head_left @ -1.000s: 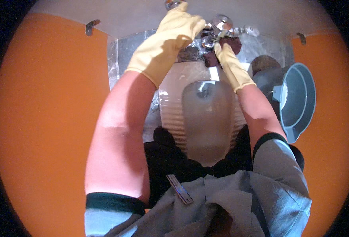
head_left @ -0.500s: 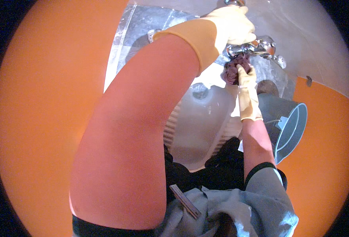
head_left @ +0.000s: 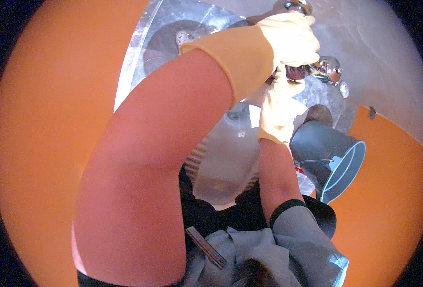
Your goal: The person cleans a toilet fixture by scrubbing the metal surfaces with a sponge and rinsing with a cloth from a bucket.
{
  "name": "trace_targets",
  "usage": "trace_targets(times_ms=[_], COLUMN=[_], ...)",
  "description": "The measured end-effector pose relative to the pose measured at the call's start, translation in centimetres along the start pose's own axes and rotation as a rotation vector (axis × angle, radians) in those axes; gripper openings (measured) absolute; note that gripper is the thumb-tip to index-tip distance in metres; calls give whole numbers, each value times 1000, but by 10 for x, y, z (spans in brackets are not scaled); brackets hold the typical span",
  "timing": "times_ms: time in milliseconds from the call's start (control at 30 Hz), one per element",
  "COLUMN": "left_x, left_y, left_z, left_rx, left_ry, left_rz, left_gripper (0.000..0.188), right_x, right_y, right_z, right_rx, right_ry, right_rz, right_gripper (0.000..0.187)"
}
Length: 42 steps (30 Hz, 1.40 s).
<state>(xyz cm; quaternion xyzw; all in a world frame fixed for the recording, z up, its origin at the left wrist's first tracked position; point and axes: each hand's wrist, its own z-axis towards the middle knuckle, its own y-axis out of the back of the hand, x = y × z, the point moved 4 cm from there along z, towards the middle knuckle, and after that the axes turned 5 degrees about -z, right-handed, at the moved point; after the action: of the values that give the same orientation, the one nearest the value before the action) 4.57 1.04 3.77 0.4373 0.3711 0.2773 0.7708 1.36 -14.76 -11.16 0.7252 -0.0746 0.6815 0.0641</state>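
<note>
Both my hands wear cream rubber gloves. My left hand (head_left: pixel 295 40) is closed with its fingers curled, beside the chrome tap (head_left: pixel 328 69); what lies inside its grip is hidden. Just below it, my right hand (head_left: pixel 283 103) holds a bunched dark purple cloth (head_left: pixel 296 71) up against the tap's underside. The left glove covers part of the cloth and of the tap. Higher up, another chrome fitting (head_left: pixel 298 6) shows past the left hand's fingers.
A squat-style basin (head_left: pixel 223 174) with ribbed sides lies below my arms. To the right, a grey-blue bucket (head_left: pixel 324 148) rests tipped on its side. Orange flooring (head_left: pixel 388 191) spreads on both sides. Foam (head_left: pixel 187 37) sits on the wet metallic surface at upper left.
My right hand has moved left and the cloth has gone up under my left hand, which now hides more of it. The whole view has shifted slightly.
</note>
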Motion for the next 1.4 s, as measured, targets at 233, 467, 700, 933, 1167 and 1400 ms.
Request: trace_targets(times_ms=[233,467,700,933,1167,1400], left_x=[6,-1,0,-9,-9,-10], left_y=[-8,4,5,42,43,48], left_z=[-11,-5,-8,-5,-4,-8], left_rx=[-425,-203,-308,162,30,-103], left_ry=[-69,94,50,19,98,96], left_rz=[-38,-27,-29,-191,-165,-198], left_gripper=[27,23,26,34,34,35], right_x=[-40,-11,-20,-16,1,21], right_y=[48,42,64,127,69,50], right_z=[3,70,114,63,72,2], right_rx=[-51,400,587,-97,94,15], right_ry=[34,304,17,-267,-79,645], right_rz=[-187,-438,-639,-152,-307,-1207], right_gripper=[76,70,81,39,47,52])
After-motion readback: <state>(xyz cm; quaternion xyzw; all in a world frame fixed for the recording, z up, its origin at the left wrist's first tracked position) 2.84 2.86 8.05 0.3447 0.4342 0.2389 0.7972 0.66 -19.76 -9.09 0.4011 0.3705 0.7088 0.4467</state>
